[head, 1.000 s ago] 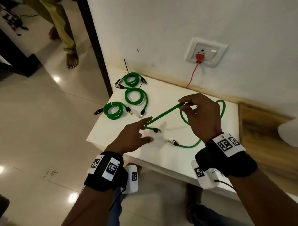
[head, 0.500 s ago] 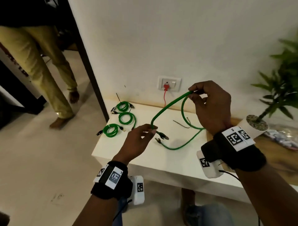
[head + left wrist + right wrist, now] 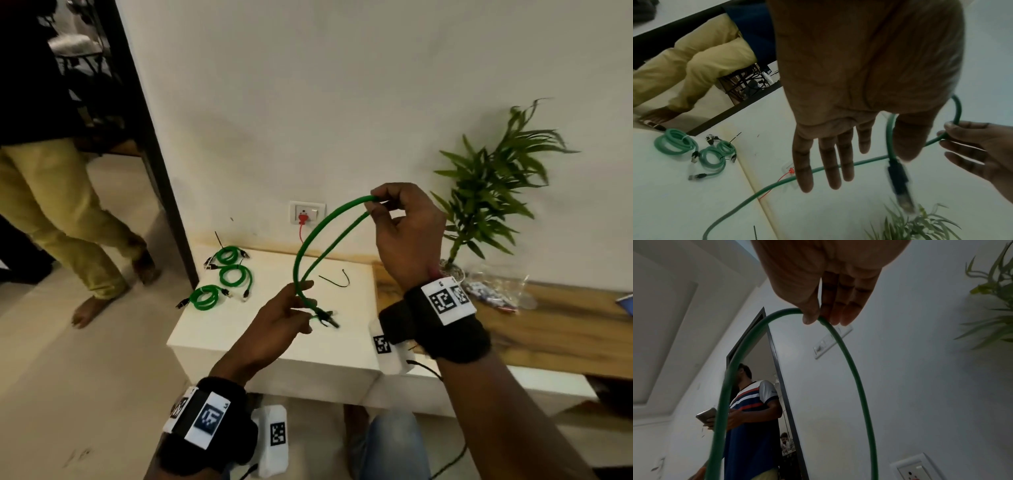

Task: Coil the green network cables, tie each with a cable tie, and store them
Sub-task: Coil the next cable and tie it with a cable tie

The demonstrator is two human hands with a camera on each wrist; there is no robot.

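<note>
A loose green network cable [image 3: 297, 263] is folded double and held in the air over the white table [image 3: 222, 325]. My right hand [image 3: 373, 205] pinches its top bend between thumb and fingers [image 3: 813, 318]. Both strands hang down past my left hand [image 3: 301, 301], whose fingers [image 3: 836, 162] are straight. One strand [image 3: 889, 129] runs through the gap beside the thumb. The dark connectors [image 3: 325, 317] dangle just below that hand. Three coiled green cables [image 3: 236, 275] lie at the table's far left. A loose black cable tie [image 3: 337, 281] lies on the table behind the hands.
A wall socket with a red plug [image 3: 303, 217] sits above the table. A potted plant [image 3: 486, 192] and a clear plastic bag [image 3: 493, 291] stand on the wooden bench [image 3: 548, 335] to the right. A person in yellow trousers [image 3: 58, 212] stands at the doorway on the left.
Both hands have lifted the cable off the table. My right hand rose with the bend, and the two ends now hang together at my left hand, whose fingers have straightened.
</note>
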